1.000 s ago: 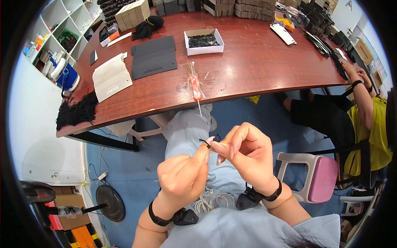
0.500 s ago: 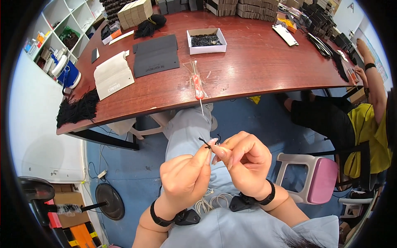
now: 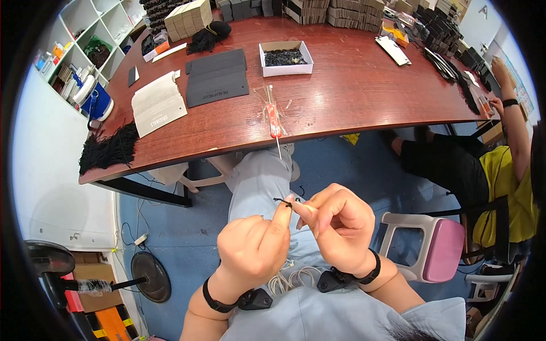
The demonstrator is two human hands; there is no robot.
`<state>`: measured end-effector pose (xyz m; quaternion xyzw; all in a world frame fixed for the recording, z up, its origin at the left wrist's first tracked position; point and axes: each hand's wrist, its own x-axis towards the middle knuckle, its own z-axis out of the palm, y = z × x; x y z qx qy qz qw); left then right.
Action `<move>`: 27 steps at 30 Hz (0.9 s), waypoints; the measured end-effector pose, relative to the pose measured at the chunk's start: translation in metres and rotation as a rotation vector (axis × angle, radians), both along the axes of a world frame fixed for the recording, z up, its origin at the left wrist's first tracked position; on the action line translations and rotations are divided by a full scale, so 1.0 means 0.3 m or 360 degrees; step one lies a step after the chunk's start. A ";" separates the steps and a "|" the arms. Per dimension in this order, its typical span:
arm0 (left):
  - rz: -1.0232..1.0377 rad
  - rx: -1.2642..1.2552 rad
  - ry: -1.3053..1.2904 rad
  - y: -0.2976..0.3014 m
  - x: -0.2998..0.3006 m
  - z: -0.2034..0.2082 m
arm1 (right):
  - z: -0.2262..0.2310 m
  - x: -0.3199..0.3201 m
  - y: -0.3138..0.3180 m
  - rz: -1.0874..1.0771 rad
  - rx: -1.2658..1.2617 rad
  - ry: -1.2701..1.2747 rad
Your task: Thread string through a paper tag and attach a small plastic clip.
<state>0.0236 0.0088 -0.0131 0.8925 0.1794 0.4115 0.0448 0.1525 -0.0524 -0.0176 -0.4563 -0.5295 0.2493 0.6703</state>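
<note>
Over my lap, a short black cord (image 3: 281,200) runs between my fingertips, with what looks like a knot in it. My left hand (image 3: 254,243) is closed, its index finger and thumb at the cord, and one end sticks out beyond the fingertip. Pressed close beside it, my right hand (image 3: 343,227) pinches the cord between thumb and index finger. A red-handled hook tool (image 3: 273,121) with a thin metal shaft lies at the near table edge, bits of thread around it. Black cords (image 3: 108,149) lie heaped at the table's left corner.
On the red-brown table (image 3: 330,96) are a white box (image 3: 287,70) of small black pieces, a cream sheet (image 3: 158,105) and a dark grey sheet (image 3: 217,79). A pink-topped stool (image 3: 443,250) stands at right, near a seated person in a yellow top (image 3: 503,193). A fan (image 3: 51,260) stands at left.
My left index finger has straightened along the cord. The loose end at left has tipped from slanting upward to nearly level. My right hand keeps its pinch.
</note>
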 end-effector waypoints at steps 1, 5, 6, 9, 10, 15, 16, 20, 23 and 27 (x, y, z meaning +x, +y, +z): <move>0.0009 0.0022 0.0044 -0.001 0.000 0.004 | 0.001 0.002 -0.001 -0.0008 0.0002 -0.0045; -0.0075 -0.0118 -0.0201 0.009 -0.010 -0.026 | 0.010 0.003 0.008 0.0057 -0.0034 -0.0007; -0.0078 -0.0118 -0.0203 0.010 -0.010 -0.024 | 0.042 0.002 0.009 0.0169 -0.0209 0.0354; -0.0207 -0.0436 -0.0347 0.012 -0.006 -0.009 | 0.059 0.011 0.012 0.0335 -0.0416 0.0756; -0.0231 -0.0481 -0.0357 0.009 -0.002 -0.001 | 0.058 0.016 0.010 0.0392 -0.0448 0.0800; -0.0274 -0.0604 -0.0380 0.005 0.002 -0.005 | 0.040 0.021 0.004 0.0436 -0.0425 0.0724; -0.0211 -0.0701 -0.0371 -0.005 0.004 0.004 | 0.035 0.019 0.008 0.0417 -0.0370 0.0690; -0.0187 -0.0853 -0.0438 -0.008 0.005 -0.005 | 0.035 0.012 0.005 0.0307 -0.0254 0.0576; -0.0148 -0.1276 -0.0398 -0.018 -0.008 0.016 | 0.032 0.021 -0.005 0.0255 -0.0206 0.0460; -0.0223 -0.1247 -0.0503 -0.018 0.003 0.011 | 0.054 0.020 -0.013 0.0178 -0.0199 0.0147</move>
